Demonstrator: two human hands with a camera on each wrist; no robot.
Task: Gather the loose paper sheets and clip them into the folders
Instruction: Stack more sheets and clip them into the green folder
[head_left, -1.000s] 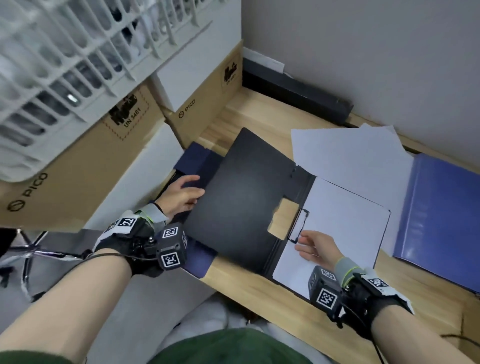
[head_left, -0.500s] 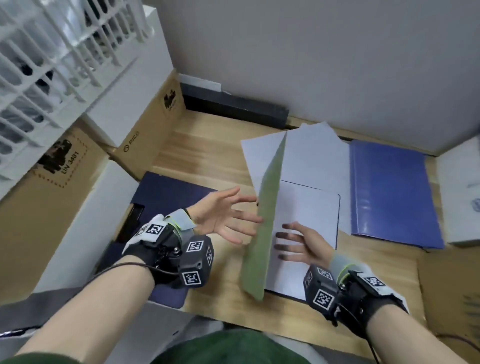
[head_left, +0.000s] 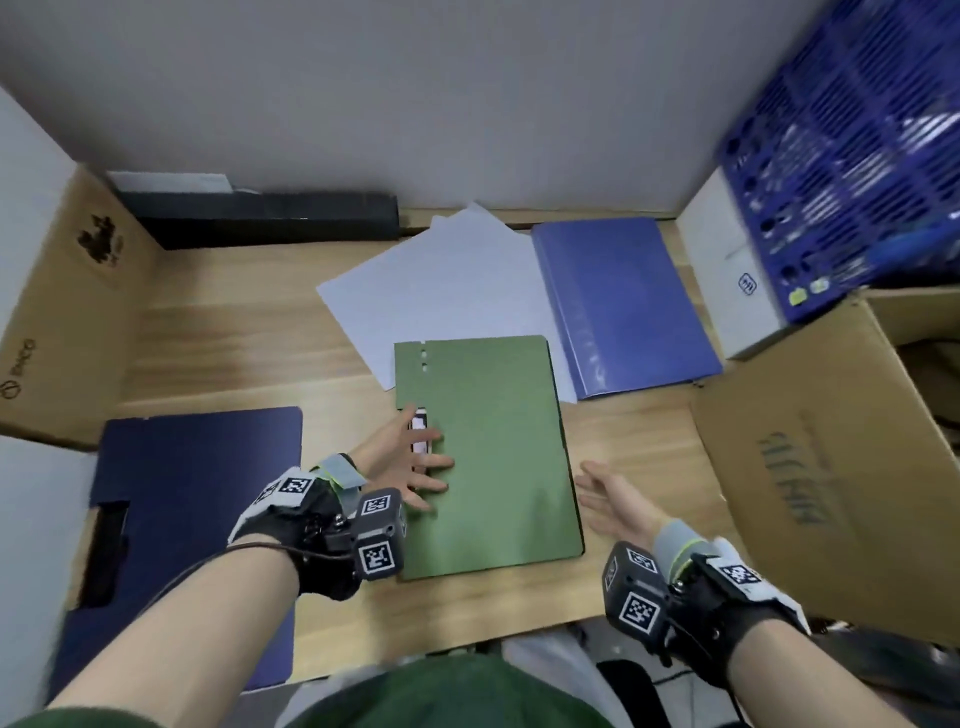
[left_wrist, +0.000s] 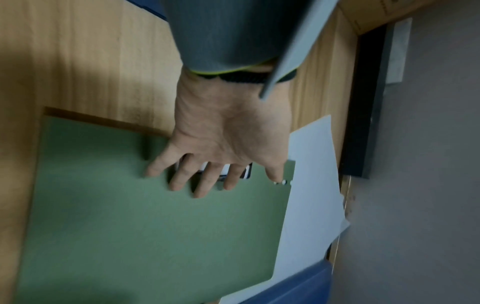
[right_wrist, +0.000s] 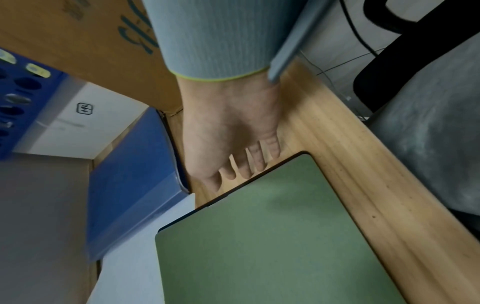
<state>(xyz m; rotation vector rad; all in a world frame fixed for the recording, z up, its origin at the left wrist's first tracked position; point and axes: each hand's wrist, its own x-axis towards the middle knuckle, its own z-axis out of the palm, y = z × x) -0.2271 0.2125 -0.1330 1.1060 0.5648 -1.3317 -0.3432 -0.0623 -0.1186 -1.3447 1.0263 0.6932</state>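
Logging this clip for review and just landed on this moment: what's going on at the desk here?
A person is filing papers at a wooden desk. The green folder lies closed in front of them. The left hand rests flat with spread fingers on its spine edge, and the right hand is open beside its right edge, holding nothing. Loose white sheets lie behind the green folder, next to a closed blue folder. A dark blue folder lies at the left.

Closed folder (head_left: 488, 457) near centre: plain matte green. Folder (head_left: 623, 306) far right: mid blue. Folder (head_left: 202, 499) near left: dark navy. Loose sheets (head_left: 441, 291): plain white. Desk (head_left: 234, 332): pale wood grain. Crate (head_left: 852, 150) far right: blue lattice. Wrist tags (head_left: 374, 556): black-and-white squares.
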